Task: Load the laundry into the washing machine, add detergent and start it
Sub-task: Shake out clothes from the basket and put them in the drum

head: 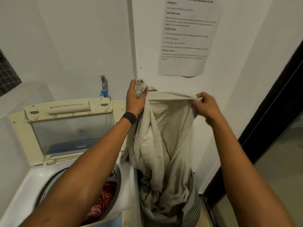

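Observation:
A beige garment (164,138) hangs stretched between both hands above the laundry basket (191,210), its lower end still trailing into the basket. My left hand (135,99) grips a bunched corner of it up high. My right hand (206,105) pinches its top edge further right. The top-loading washing machine (29,182) stands at the left with its lid (65,128) raised. Red laundry (105,200) lies in the drum, partly hidden by my left forearm.
A tap (103,86) with a blue fitting sticks out of the wall behind the machine. A printed task sheet (186,35) is stuck to the wall above the basket. A dark door frame (268,120) runs along the right.

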The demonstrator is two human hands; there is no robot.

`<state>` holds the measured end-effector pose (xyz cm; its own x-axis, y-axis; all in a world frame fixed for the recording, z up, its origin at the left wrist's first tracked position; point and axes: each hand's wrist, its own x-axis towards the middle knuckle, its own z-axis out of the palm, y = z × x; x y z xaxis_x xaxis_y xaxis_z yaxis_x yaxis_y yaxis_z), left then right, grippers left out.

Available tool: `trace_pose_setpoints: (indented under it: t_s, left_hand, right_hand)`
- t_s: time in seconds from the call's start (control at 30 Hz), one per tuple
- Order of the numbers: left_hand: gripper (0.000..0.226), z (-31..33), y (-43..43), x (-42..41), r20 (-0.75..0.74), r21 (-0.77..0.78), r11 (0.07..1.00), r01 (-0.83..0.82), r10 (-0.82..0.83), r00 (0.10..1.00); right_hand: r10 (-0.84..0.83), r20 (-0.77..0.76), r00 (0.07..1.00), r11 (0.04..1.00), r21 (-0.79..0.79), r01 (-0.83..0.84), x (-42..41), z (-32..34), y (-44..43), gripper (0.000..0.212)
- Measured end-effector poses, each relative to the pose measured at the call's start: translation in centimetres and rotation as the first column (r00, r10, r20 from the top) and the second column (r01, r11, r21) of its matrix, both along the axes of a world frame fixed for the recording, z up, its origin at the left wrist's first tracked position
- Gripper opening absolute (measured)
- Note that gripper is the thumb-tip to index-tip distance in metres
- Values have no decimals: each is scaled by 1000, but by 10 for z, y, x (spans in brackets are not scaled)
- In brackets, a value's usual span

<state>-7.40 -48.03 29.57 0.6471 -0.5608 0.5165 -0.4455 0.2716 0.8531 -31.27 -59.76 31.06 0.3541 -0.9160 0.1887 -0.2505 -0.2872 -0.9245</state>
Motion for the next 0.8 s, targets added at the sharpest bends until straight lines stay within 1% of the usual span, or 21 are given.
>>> trace_pose_setpoints:
  t_s: [0.07, 0.1, 0.13, 0.17, 0.2, 0.23, 0.27, 0.3, 0.33, 0.4, 0.47, 0.53, 0.57, 0.6, 0.67, 0.7, 0.73, 0.77, 0.8]
  left_hand:
    - [20, 6, -1, -5, 4, -29, 1000, -11, 11, 1000]
    - [20, 12, -3, -9, 15, -44, 999, -7, 8, 1000]
    - [19, 17, -5, -13, 16, -60, 998, 4, -3, 1000]
    - [18, 22, -7, -18, 7, -78, 997, 18, -17, 1000]
    - [19, 25, -9, -21, -11, -100, 994, 39, -40, 999]
    - [26, 25, -9, -24, -38, -116, 991, 62, -67, 997]
    - [36, 22, -9, -28, -76, -123, 988, 93, -102, 992]
    - [48, 18, -7, -33, -117, -109, 984, 140, -153, 981]
    - [58, 13, -5, -38, -145, -88, 975, 202, -213, 966]
    - [76, 3, -1, -45, -157, -9, 939, 345, -342, 927]
    - [87, -8, 1, -43, -143, 99, 887, 451, -436, 889]
    - [81, -12, 3, -37, -127, 190, 844, 502, -486, 865]
    - [74, -13, 3, -34, -112, 233, 830, 506, -495, 862]
    - [66, -13, 2, -34, -97, 259, 828, 498, -491, 866]
    - [50, -12, 0, -34, -83, 249, 859, 447, -441, 894]
    - [43, -13, -1, -32, -74, 226, 879, 420, -414, 907]
    - [38, -14, -2, -29, -65, 205, 895, 397, -392, 918]
    - [34, -15, -4, -26, -59, 190, 908, 374, -370, 927]
    - [31, -17, -6, -22, -64, 175, 920, 350, -344, 937]
  right_hand:
    - [20, 181, 983, 995, -100, -2, 2, 54, -5, 19]
    - [57, 248, 967, 990, -142, -22, 7, 78, -7, 22]
    - [101, 271, 957, 978, -204, -45, 14, 100, -7, 19]
    - [129, 204, 970, 957, -281, -68, 21, 113, -6, 13]
    - [151, 82, 985, 929, -352, -113, 29, 119, -6, 7]
    - [169, -58, 984, 904, -388, -178, 37, 118, -3, 6]
    - [197, -167, 966, 896, -369, -247, 43, 110, 1, 12]
    - [249, -226, 942, 899, -307, -312, 49, 97, 8, 19]
    - [309, -237, 921, 900, -240, -364, 53, 79, 16, 19]
    - [403, -208, 891, 889, -142, -436, 55, 46, 27, 16]
    - [503, -118, 856, 863, 14, -505, 53, 24, 29, 15]
    - [612, 0, 791, 778, 178, -602, 43, 15, 26, 25]
    - [643, 42, 765, 740, 220, -635, 38, 13, 23, 28]
    - [650, 84, 755, 722, 239, -649, 33, 11, 22, 31]
    - [575, 145, 805, 770, 238, -592, 27, 2, 19, 30]
    - [527, 131, 840, 806, 237, -542, 23, -4, 19, 30]
    - [504, 53, 862, 833, 234, -501, 19, -11, 18, 30]
    - [517, -92, 851, 842, 232, -487, 14, -20, 16, 30]
    - [534, -263, 803, 843, 234, -484, 9, -28, 14, 27]
